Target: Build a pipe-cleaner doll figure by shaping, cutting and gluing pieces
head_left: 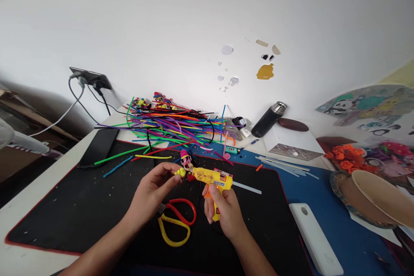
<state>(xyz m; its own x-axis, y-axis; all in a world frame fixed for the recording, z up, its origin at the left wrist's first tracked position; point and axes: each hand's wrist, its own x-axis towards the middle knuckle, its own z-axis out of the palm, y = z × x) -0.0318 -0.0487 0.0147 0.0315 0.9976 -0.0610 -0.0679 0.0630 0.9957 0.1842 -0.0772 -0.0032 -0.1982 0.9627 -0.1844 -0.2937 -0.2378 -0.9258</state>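
My right hand (223, 211) grips a yellow glue gun (205, 176), its nozzle pointing left. A translucent glue stick (247, 187) sticks out of the gun's rear. Between the thumb and fingers of my left hand (152, 189) is a small yellow piece (180, 172), close to the nozzle; whether the two touch I cannot tell. Just behind the nozzle is a small pipe-cleaner figure (186, 158) with a pink top. Scissors (176, 223) with one red and one yellow handle lie on the black mat (97, 211) below my hands.
Behind my hands lies a heap of coloured pipe cleaners (174, 125). A phone (99, 147) lies at the left. To the right are loose glue sticks (284, 166), a black flask (269, 119), a white box (291, 140), a white slab-shaped device (315, 239) and stacked bowls (381, 194).
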